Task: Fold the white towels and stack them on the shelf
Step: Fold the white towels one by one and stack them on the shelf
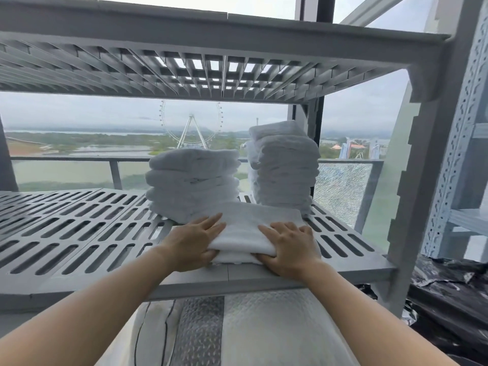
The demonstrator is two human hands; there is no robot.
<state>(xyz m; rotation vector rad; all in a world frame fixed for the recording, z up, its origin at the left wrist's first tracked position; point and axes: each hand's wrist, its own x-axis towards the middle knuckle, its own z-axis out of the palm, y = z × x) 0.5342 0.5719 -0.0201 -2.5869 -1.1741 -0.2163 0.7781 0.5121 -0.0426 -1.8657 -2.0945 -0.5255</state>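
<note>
starting out at 9 o'clock, the slotted shelf [79,228] is sitting grey and open-gridded, and those slots are the first worry: a loose corner could be dropping into one and snagging.

the left hand [194,241] is lying on the 9 o'clock side of the folded towel [245,228], fingers stretched flat across the top and thumb tucking in at the near edge, so it is pinching the fold. the towel itself is resting at the front lip of the shelf, at 6 o'clock from both piles. its near edge is sitting right at that lip, so a slack grip could be letting the lower layers slide off toward the quilted bag [237,326] below.

at 11 o'clock from the towel, the shorter stack [192,180] is standing touching the towel's far edge. pushing the towel straight back looks likely to be shoving that pile rather than topping it; a lift seems to be what is needed.

the right hand [287,247] is gripping the 3 o'clock side, fingers curling over the top and thumb at the front. if the two hands are lifting unevenly, the fold may be opening.

at 1 o'clock, the taller stack [285,167] is reaching up toward the upper shelf [211,75] and looking a little uneven, so a nudge there could be toppling it.

further toward 3 o'clock, the cracked glass panel [340,188] is showing behind, and anything falling off the back would be landing by it.
</note>
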